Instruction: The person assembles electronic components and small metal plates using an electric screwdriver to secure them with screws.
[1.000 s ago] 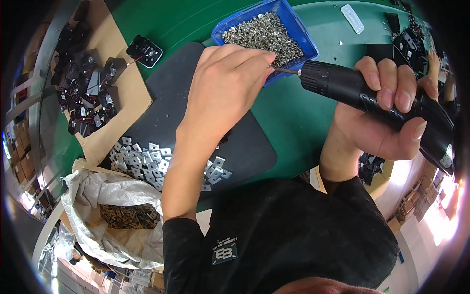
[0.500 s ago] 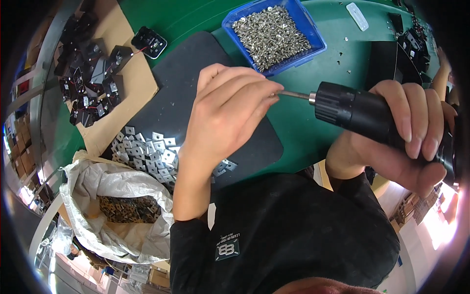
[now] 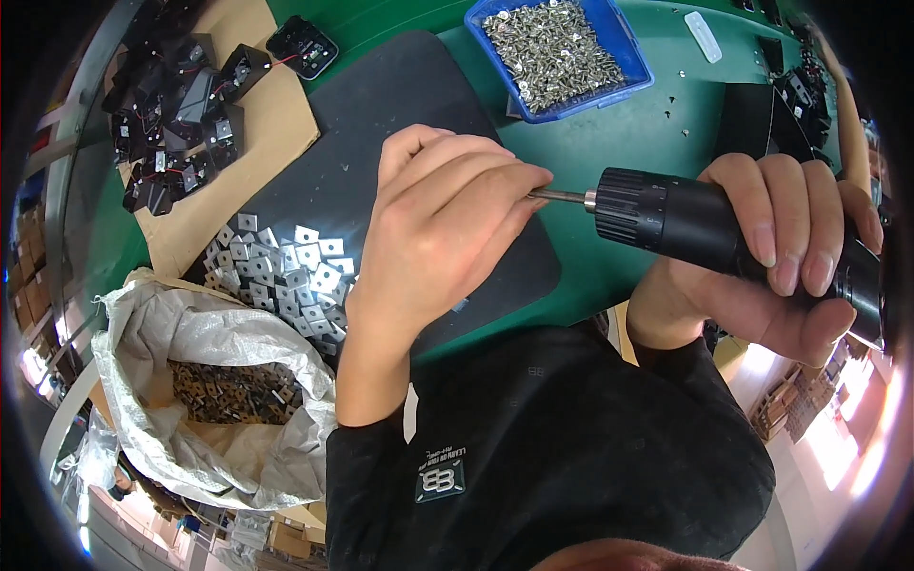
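My right hand (image 3: 785, 243) is wrapped round a black power screwdriver (image 3: 666, 214), its bit pointing left. The silver bit (image 3: 564, 196) reaches the fingertips of my left hand (image 3: 443, 214). That hand is closed in a pinch at the bit's tip, over a dark grey mat (image 3: 400, 95); what sits between its fingers is hidden. Left of my left wrist lies a pile of small square metal plates (image 3: 286, 271), each with a hole. Beyond my hands stands a blue bin (image 3: 633, 86) of silver screws (image 3: 552, 57).
A white woven sack (image 3: 214, 328) of small metal parts (image 3: 233, 392) stands at the near left. Black housings with wires (image 3: 186, 119) lie on cardboard (image 3: 271, 133) at the far left. Loose screws (image 3: 669, 100) dot the green table (image 3: 628, 133). Another person's arm (image 3: 850, 133) shows at far right.
The screwdriver has shifted slightly left, its chuck closer to my left fingertips. The view has shifted a little, so the blue bin appears further up and right. My left hand keeps its pinch.
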{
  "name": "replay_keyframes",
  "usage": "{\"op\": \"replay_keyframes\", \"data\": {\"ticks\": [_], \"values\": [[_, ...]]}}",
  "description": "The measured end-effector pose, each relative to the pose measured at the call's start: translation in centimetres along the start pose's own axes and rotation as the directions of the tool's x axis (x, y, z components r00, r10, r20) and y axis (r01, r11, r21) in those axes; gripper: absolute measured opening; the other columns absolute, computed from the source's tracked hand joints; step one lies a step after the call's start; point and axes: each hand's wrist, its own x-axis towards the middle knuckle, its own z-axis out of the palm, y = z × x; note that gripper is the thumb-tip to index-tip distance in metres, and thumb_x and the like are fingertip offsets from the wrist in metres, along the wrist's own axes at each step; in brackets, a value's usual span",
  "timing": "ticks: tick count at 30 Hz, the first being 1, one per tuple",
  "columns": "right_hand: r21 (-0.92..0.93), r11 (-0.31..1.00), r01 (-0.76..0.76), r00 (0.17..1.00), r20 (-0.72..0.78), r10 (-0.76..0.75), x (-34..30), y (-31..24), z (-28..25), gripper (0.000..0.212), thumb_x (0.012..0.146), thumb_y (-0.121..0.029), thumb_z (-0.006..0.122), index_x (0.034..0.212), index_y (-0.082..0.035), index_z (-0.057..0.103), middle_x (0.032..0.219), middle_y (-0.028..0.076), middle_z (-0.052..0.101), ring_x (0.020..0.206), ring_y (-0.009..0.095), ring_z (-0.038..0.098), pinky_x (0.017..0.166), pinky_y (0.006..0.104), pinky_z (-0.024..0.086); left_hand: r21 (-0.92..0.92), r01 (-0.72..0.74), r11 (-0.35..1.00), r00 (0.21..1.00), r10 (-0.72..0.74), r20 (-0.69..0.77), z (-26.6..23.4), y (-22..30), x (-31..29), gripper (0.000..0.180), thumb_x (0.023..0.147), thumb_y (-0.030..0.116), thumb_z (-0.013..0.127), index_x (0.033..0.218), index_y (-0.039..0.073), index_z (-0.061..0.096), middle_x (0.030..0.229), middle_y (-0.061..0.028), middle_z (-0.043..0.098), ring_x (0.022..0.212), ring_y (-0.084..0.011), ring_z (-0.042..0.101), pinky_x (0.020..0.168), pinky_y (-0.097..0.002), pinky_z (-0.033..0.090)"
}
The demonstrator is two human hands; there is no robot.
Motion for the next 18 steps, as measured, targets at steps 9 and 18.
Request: {"op": "replay_keyframes", "data": {"ticks": [9,18], "values": [[-0.007,0.999,0.033,0.999,-0.017,-0.033,-0.4,0.6,0.2,0.041,0.072,-0.015,0.081,0.109,-0.014,0.063,0.080,-0.005,0.060,0.072,0.009,0.058,0.076,0.0248,0.048,0.036,0.070,0.997,0.997,-0.069,-0.025,-0.2,0.1,-0.4,0.020,0.069,0.009,0.082,0.085,0.007,0.071,0.080,-0.0025,0.069,0.082,-0.0196,0.067,0.085,-0.0363,0.043],[-0.074,0.997,0.038,0.998,0.048,-0.034,0.2,-0.4,-0.7,0.041,0.073,-0.015,0.082,0.110,-0.013,0.064,0.082,-0.005,0.060,0.073,0.007,0.058,0.077,0.0235,0.047,0.036,0.044,0.998,0.998,-0.043,-0.039,-0.2,-0.4,-0.8,0.022,0.070,0.009,0.083,0.090,0.007,0.074,0.085,-0.0025,0.071,0.086,-0.0183,0.068,0.087,-0.0363,0.044]]}}
